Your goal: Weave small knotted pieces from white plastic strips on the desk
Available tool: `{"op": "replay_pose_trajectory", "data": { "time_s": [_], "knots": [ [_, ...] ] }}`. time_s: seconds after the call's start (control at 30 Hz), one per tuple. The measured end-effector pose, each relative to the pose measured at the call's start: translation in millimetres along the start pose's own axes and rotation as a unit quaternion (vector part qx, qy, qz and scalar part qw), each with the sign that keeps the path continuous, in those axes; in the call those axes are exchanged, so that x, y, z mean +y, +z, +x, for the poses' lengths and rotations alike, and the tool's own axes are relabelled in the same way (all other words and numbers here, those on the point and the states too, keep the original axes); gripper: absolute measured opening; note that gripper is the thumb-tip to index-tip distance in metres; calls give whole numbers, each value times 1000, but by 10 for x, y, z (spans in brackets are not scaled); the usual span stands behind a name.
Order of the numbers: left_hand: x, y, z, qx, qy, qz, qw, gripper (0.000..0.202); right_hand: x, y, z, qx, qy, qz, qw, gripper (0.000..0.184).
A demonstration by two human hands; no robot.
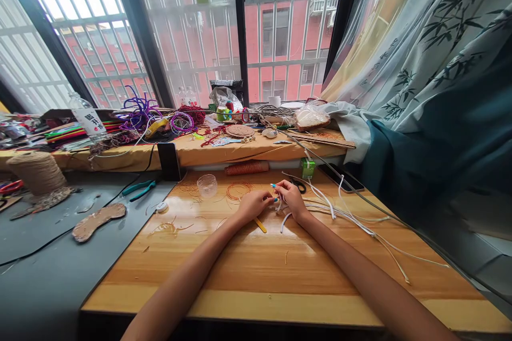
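Both my hands meet over the middle of the wooden table (248,272). My left hand (255,204) is closed in a pinch, and a small blue-tipped piece shows at its fingertips. My right hand (291,197) is also closed, fingers curled round thin white strips (325,203) that trail off to the right across the table. A yellow stick (260,225) lies under my left hand. A coil of thin orange wire (239,190) lies just beyond my hands. Black-handled scissors (298,185) rest behind my right hand.
A clear plastic cup (207,185), a green box (308,167), a phone (341,177) and an orange cord spool (246,168) lie near the sill. Teal pliers (139,189), a twine cone (37,171) and cardboard cut-outs (98,220) sit on the grey mat left. The sill holds cluttered craft supplies.
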State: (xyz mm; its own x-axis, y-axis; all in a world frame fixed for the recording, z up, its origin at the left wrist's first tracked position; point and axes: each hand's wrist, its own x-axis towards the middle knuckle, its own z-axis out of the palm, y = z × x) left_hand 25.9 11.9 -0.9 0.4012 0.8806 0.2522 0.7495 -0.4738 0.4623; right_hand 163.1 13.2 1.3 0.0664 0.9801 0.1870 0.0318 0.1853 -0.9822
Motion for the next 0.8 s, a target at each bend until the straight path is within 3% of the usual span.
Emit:
{"op": "replay_pose_trajectory", "data": {
  "time_s": [0.53, 0.8],
  "knots": [
    [17, -31, -8, 9, 10, -24, 1000, 39, 17, 2, -5, 11, -6, -31, 999, 20],
    [-21, -9, 31, 52, 5, -144, 988, 41, -8, 6, -19, 9, -10, -51, 999, 17]
  ]
}}
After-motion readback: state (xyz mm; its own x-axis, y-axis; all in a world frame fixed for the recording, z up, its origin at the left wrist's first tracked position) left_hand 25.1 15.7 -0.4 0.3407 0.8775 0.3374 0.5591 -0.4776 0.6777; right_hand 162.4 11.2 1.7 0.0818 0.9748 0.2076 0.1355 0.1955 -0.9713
